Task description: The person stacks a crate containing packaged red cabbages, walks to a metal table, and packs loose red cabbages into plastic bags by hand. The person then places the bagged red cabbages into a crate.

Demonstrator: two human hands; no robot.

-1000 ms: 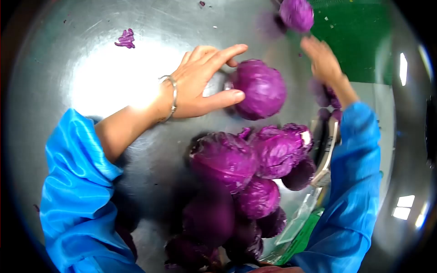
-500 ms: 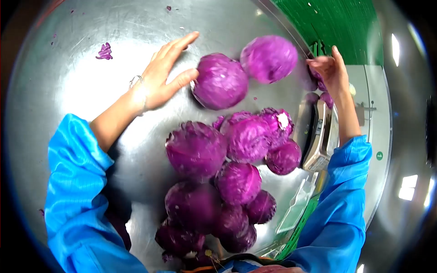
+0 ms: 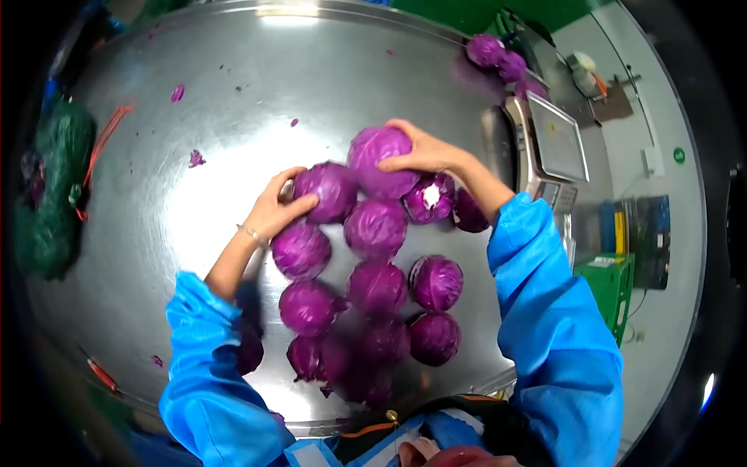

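My left hand (image 3: 274, 208) curves its fingers and thumb around the left side of a red cabbage (image 3: 327, 191). A second, larger red cabbage (image 3: 375, 165) is in my right hand (image 3: 426, 150), with the thumb across its near side and the fingers behind it. These two heads lie close together at the far end of a group of several red cabbages (image 3: 376, 229) on the steel table. One head by my right wrist shows its pale cut stem (image 3: 431, 196). A bracelet circles my left wrist.
A scale (image 3: 556, 140) with a flat tray stands at the right. More red cabbages (image 3: 487, 51) lie beyond it. Purple leaf scraps (image 3: 196, 159) dot the steel table (image 3: 233, 101). At the left sits a dark green mesh sack (image 3: 58, 194); a red-handled knife (image 3: 102, 375) lies lower left.
My hands were apart and empty; now each holds a red cabbage. The right hand has come inward from the right. The view has shifted, and the cabbages stand in looser rows.
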